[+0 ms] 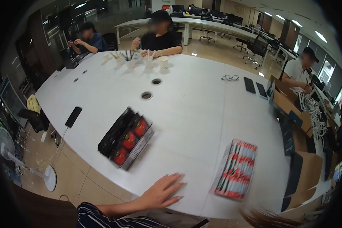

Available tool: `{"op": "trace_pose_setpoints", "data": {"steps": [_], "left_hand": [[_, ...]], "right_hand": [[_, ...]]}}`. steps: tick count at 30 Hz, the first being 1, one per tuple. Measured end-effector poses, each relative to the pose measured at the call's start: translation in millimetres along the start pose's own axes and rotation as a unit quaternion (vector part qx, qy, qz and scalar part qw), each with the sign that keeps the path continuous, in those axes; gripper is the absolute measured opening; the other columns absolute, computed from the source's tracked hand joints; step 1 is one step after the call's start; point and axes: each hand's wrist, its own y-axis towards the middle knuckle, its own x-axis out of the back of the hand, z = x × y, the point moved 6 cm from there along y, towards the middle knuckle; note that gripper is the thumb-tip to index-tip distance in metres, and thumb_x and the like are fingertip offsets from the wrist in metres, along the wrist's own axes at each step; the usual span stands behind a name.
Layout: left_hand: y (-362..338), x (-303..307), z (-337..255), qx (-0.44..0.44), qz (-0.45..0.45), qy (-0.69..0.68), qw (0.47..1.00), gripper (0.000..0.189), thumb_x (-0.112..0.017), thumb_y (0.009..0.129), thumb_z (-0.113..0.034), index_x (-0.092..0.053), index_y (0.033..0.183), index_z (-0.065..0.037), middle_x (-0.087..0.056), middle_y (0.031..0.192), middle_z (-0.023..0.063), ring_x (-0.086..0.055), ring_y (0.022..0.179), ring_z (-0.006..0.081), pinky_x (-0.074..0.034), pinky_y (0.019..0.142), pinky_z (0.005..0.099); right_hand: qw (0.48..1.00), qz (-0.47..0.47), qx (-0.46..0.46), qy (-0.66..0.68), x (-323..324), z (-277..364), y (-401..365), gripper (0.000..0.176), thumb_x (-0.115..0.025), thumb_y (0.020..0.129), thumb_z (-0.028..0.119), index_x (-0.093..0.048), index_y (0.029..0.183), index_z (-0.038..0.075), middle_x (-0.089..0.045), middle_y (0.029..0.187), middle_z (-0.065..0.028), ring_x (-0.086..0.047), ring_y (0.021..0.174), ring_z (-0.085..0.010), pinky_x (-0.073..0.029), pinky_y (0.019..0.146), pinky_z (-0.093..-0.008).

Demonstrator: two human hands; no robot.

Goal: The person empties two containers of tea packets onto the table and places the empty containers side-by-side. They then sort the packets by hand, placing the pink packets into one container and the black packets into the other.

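- On the white table [190, 114], seen from the head, the left hand [161, 193] lies palm down, fingers loosely spread, holding nothing, between the box of black and red packets [137, 150] and the clear box of red-and-white sticks [235, 171], touching neither.
- The right hand is out of sight; its state cannot be told.
- Gripping either box by opposite walls should keep its contents neat.

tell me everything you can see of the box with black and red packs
The open box sits aslant on the white table, near its edge, its pale side wall facing right. Black packs fill it; three along the right show red patches. Print is too blurred to read; card or plastic, I can't tell. The left hand lies apart.
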Motion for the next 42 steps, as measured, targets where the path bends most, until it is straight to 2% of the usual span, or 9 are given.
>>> {"op": "trace_pose_setpoints", "data": {"steps": [12,15,18,25,26,29,31,35,42], "left_hand": [[-137,144,-150,-0.384,-0.345,-0.348,0.782,0.019,-0.064,0.085,-0.014,-0.062,0.104,-0.011,-0.056,0.117,0.012,-0.057,0.105,0.03,-0.048,0.089,0.0448],[-195,164,-205,-0.479,-0.294,-0.477,0.676,0.015,-0.062,0.087,-0.019,-0.063,0.101,-0.015,-0.055,0.121,0.0037,-0.053,0.107,0.0177,-0.046,0.09,0.0396],[-243,182,-230,-0.527,-0.067,-0.435,0.727,0.042,-0.058,0.089,-0.037,-0.061,0.126,-0.018,-0.05,0.138,0.0036,-0.044,0.126,0.0135,-0.04,0.105,0.0425],[-291,163,-252,-0.657,-0.099,-0.424,0.616,0.029,-0.061,0.089,-0.032,-0.066,0.11,-0.013,-0.066,0.108,0.0063,-0.056,0.107,0.0186,-0.05,0.09,0.0405],[-285,156,-250,-0.657,-0.108,-0.498,0.556,0.007,-0.062,0.086,-0.008,-0.062,0.079,-0.01,-0.065,0.091,0.0002,-0.06,0.078,0.0115,-0.05,0.075,0.026],[-273,125,-210,-0.47,-0.232,-0.408,0.748,0.008,-0.064,0.081,-0.005,-0.061,0.077,-0.011,-0.066,0.08,0.0025,-0.059,0.067,0.0156,-0.046,0.059,0.0311],[-217,116,-169,-0.299,-0.152,-0.21,0.918,0.01,-0.066,0.078,-0.007,-0.066,0.087,-0.003,-0.066,0.088,0.0099,-0.064,0.082,0.0245,-0.051,0.077,0.0388],[-126,52,-62,-0.19,-0.181,-0.029,0.965,0.021,-0.062,0.083,-0.016,-0.063,0.102,-0.005,-0.065,0.104,0.0085,-0.06,0.101,0.0278,-0.047,0.087,0.0382],[-65,5,32,-0.012,-0.325,0.175,0.929,0.03,-0.063,0.082,-0.029,-0.065,0.105,-0.01,-0.065,0.112,0.0086,-0.056,0.11,0.0304,-0.046,0.09,0.0408]], "right_hand": [[0.996,-0.058,0.041,-0.045,-56,-57,-43,0.064,-0.074,0.053,0.044,-0.069,0.095,-0.004,-0.066,0.097,-0.0286,-0.066,0.093,-0.0394,-0.051,0.082,-0.0443],[0.99,-0.073,0.046,-0.112,-47,-40,-49,0.057,-0.071,0.05,0.044,-0.071,0.081,-0.004,-0.067,0.079,-0.0271,-0.068,0.074,-0.037,-0.053,0.069,-0.0432],[0.99,-0.044,0.059,-0.123,-42,-24,-57,0.059,-0.07,0.051,0.044,-0.07,0.081,-0.006,-0.066,0.079,-0.0283,-0.067,0.073,-0.0374,-0.053,0.069,-0.041],[0.986,-0.067,0.067,-0.135,-41,-20,-49,0.055,-0.071,0.052,0.04,-0.07,0.079,-0.007,-0.066,0.078,-0.0286,-0.067,0.074,-0.0371,-0.053,0.069,-0.0402],[0.988,-0.06,0.062,-0.127,-41,-19,-48,0.054,-0.072,0.052,0.039,-0.07,0.079,-0.008,-0.066,0.077,-0.0282,-0.067,0.073,-0.0358,-0.052,0.068,-0.0394],[0.989,-0.055,0.069,-0.121,-39,-18,-41,0.053,-0.072,0.053,0.038,-0.07,0.079,-0.008,-0.067,0.078,-0.0274,-0.067,0.071,-0.0356,-0.053,0.067,-0.0385],[0.987,-0.07,0.07,-0.129,-40,-20,-40,0.053,-0.071,0.054,0.037,-0.07,0.08,-0.009,-0.067,0.079,-0.027,-0.067,0.071,-0.0359,-0.053,0.067,-0.0381],[0.987,-0.066,0.044,-0.139,-41,-21,-49,0.055,-0.072,0.059,0.041,-0.068,0.083,-0.009,-0.067,0.084,-0.028,-0.067,0.078,-0.0374,-0.052,0.07,-0.0413],[0.798,-0.53,0.237,0.16,60,125,-120,0.035,-0.066,0.087,0.032,-0.061,0.075,-0.001,-0.061,0.064,-0.0105,-0.059,0.062,-0.0157,-0.048,0.062,-0.0304]]}}
